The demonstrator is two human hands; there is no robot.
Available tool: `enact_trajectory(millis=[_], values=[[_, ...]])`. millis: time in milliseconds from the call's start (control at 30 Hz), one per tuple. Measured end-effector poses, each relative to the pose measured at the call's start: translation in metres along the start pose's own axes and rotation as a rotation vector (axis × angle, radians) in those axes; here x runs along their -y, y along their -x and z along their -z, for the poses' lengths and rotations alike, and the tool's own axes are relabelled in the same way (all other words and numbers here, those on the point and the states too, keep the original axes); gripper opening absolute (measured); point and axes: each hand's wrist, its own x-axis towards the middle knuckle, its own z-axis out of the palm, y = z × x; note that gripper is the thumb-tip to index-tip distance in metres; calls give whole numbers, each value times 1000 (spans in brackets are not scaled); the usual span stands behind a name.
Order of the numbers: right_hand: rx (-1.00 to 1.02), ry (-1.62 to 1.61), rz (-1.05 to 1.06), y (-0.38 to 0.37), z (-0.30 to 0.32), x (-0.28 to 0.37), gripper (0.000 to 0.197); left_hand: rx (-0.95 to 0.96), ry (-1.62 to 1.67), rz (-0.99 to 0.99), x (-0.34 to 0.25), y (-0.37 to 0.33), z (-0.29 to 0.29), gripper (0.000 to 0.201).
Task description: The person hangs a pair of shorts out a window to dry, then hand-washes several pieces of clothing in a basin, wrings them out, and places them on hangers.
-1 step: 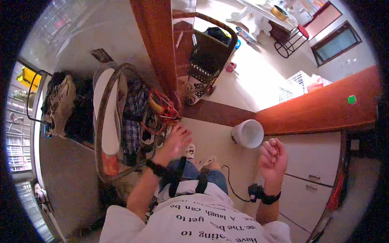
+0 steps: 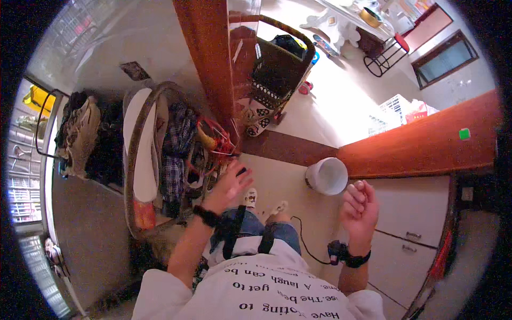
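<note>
My left hand is in the air with its fingers spread. A small dark patch shows by its fingertips; I cannot make out what it is. Just beyond it is a red mesh-like bundle with a yellowish piece in it. My right hand is raised with its fingers curled closed, and nothing shows in it. Near its fingertips, apart from it, stands a white bucket on the floor. To the left, a dark curved frame surrounds a long white pad and a plaid cloth.
A brown wooden partition stands beyond the bucket, above white drawers. A dark basket cart is past the dark threshold. Dark and khaki clothing is piled at left. A black cable runs beside my legs.
My left hand's fingers have spread a little and the dark patch by them now shows. One foot has shifted slightly. My right hand stays curled in nearly the same place.
</note>
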Motion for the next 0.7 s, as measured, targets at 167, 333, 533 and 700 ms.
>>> enact_trajectory(millis=[167,333,533,700], values=[[69,68,-121,-18,-12,22,20,-109,261,-9,1,-56,28,31],[190,155,-159,-33,-10,55,21,7,424,-103,1,-50,18,24],[145,108,-172,-36,6,77,22,-271,-32,-430,2,-12,-10,24],[146,43,-245,-46,16,83,22,-430,-191,-537,1,-11,1,19]])
